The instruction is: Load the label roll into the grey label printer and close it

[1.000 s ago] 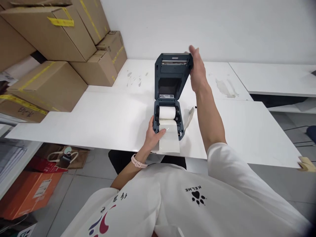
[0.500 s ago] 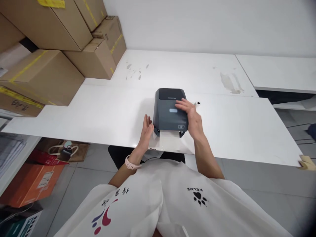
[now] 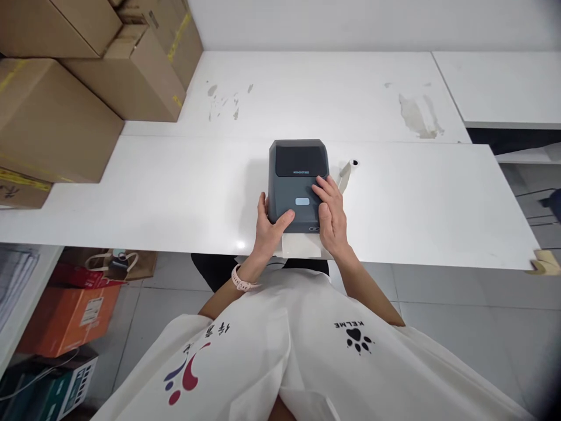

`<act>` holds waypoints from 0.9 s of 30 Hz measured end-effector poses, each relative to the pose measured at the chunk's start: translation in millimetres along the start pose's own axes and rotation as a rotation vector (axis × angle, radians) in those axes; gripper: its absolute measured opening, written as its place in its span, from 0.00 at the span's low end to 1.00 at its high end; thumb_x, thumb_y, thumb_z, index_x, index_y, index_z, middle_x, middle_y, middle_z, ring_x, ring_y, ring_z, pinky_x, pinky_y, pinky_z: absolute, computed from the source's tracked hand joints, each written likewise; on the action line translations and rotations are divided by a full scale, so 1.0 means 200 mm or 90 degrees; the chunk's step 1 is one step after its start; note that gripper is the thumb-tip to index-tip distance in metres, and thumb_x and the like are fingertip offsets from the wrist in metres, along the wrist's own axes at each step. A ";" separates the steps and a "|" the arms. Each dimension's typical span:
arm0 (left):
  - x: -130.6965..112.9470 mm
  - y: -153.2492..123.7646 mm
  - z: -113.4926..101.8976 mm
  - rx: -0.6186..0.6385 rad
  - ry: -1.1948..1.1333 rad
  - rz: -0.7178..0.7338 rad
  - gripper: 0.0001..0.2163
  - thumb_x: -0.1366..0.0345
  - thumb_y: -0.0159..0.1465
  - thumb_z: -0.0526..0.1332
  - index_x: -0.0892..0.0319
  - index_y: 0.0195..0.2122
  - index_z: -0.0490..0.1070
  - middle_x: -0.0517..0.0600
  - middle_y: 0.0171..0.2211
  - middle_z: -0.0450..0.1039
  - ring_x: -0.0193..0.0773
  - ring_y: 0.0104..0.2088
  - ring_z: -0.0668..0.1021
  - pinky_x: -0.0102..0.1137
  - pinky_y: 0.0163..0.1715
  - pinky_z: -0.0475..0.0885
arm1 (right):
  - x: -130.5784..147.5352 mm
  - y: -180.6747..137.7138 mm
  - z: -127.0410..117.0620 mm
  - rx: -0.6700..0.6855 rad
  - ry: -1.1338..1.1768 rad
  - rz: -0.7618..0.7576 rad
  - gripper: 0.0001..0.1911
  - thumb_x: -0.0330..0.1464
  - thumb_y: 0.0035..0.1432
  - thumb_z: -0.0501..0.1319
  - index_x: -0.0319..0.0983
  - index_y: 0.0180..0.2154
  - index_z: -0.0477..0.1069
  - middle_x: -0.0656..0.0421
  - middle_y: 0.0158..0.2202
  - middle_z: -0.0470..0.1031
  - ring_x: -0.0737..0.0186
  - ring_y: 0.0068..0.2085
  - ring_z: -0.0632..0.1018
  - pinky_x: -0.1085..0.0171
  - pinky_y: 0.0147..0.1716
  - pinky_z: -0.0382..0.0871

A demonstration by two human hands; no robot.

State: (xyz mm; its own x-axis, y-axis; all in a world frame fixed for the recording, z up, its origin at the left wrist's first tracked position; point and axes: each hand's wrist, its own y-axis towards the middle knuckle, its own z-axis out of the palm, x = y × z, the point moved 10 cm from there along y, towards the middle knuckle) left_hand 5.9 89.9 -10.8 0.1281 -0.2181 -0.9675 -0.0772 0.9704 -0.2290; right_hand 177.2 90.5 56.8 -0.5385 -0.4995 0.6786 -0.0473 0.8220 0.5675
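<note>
A dark grey label printer (image 3: 291,186) stands on the white table in front of me, its lid down. From its front, a strip of white label paper (image 3: 301,245) sticks out toward my body. My left hand (image 3: 267,233) grips the printer's left side near the front corner, thumb on top and fingers along the side. My right hand (image 3: 333,219) holds the right front edge, its fingers and thumb resting on the lid. To the right of the printer lies a small white roll of paper (image 3: 353,164), partly unrolled, its tail running toward the printer.
Cardboard boxes (image 3: 61,123) are stacked on the table's left end. The table (image 3: 416,199) has worn patches near the wall. Below left are an orange box (image 3: 72,316) and a paper bag (image 3: 146,266). A tan piece (image 3: 546,262) sits on the table's right corner.
My left hand has moved from beside the printer onto its left front corner. My right hand has shifted slightly, its thumb now on the lid. The view has shifted, showing more of the paper roll.
</note>
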 end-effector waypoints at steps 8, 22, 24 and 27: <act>0.00 -0.01 -0.02 0.034 0.048 0.082 0.41 0.44 0.61 0.68 0.49 0.71 0.53 0.57 0.72 0.56 0.54 0.70 0.64 0.46 0.67 0.64 | -0.02 -0.01 0.00 -0.039 0.014 0.027 0.24 0.43 0.76 0.41 0.59 0.64 0.65 0.66 0.68 0.68 0.54 0.75 0.60 0.42 0.74 0.54; 0.13 -0.24 0.03 0.218 0.054 -0.128 0.24 0.46 0.58 0.68 0.56 0.20 0.58 0.41 0.17 0.57 0.27 0.20 0.60 0.28 0.23 0.55 | 0.01 0.00 -0.03 -0.038 0.052 0.038 0.19 0.43 0.75 0.47 0.48 0.51 0.74 0.58 0.64 0.74 0.53 0.74 0.62 0.42 0.72 0.57; 0.10 -0.24 0.02 0.225 0.078 -0.096 0.24 0.47 0.59 0.67 0.56 0.19 0.58 0.41 0.16 0.58 0.27 0.20 0.59 0.28 0.23 0.54 | 0.03 0.00 -0.04 -0.032 0.037 -0.012 0.19 0.44 0.75 0.48 0.49 0.49 0.75 0.58 0.64 0.74 0.52 0.73 0.62 0.43 0.71 0.58; 0.10 -0.24 -0.03 0.229 0.122 -0.069 0.23 0.47 0.62 0.65 0.57 0.19 0.62 0.42 0.17 0.60 0.28 0.21 0.61 0.29 0.24 0.56 | 0.06 0.01 -0.04 0.006 -0.044 -0.075 0.22 0.48 0.74 0.47 0.51 0.49 0.77 0.60 0.64 0.73 0.50 0.73 0.63 0.41 0.70 0.56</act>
State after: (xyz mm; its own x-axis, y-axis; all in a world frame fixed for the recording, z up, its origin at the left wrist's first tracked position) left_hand 7.3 37.6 -20.1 -0.0722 -0.3030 -0.9502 0.2804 0.9081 -0.3109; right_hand 176.7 84.2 70.1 -0.5851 -0.5728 0.5741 -0.1211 0.7617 0.6365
